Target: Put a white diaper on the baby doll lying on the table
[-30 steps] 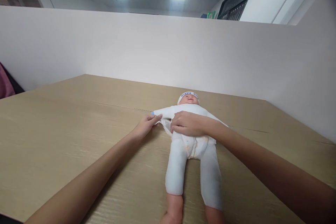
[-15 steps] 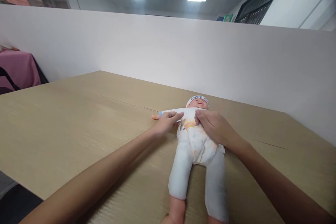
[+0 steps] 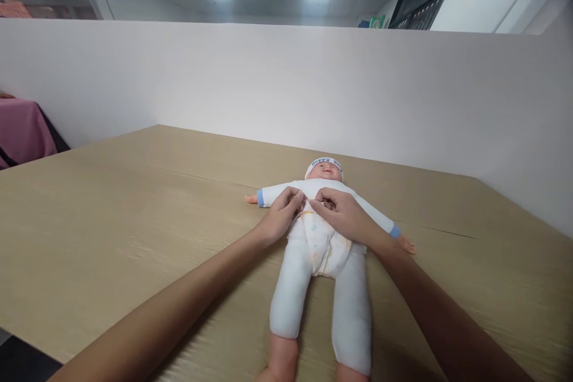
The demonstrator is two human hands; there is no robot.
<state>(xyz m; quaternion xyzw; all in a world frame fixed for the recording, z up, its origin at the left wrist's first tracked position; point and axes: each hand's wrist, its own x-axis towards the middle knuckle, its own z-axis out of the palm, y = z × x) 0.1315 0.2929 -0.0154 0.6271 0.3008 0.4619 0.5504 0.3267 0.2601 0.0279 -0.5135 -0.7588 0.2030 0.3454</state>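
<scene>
A baby doll [image 3: 285, 292] lies on its back on the table, its head away from me and its legs toward me. It wears white clothes with blue cuffs and a lettered headband. A white printed diaper [image 3: 320, 245] is wrapped around its hips over the clothes. At the diaper's upper edge, my left hand [image 3: 280, 215] is closed in a pinch on the doll's waist. My right hand [image 3: 344, 212] pinches the front of the waist close beside it, fingers bent. The fingers cover part of the diaper's waistband, so exactly which bit each hand grips is hidden.
The wood-coloured tabletop [image 3: 134, 221] spreads around the doll. Behind it stands a white partition [image 3: 250, 83] with glass above. A pink-covered table [image 3: 24, 128] is at the far left.
My hands have come closer together at the doll's waist, and my left fingers are more curled. The view has shifted, and the doll's arm on the right now shows past my right forearm.
</scene>
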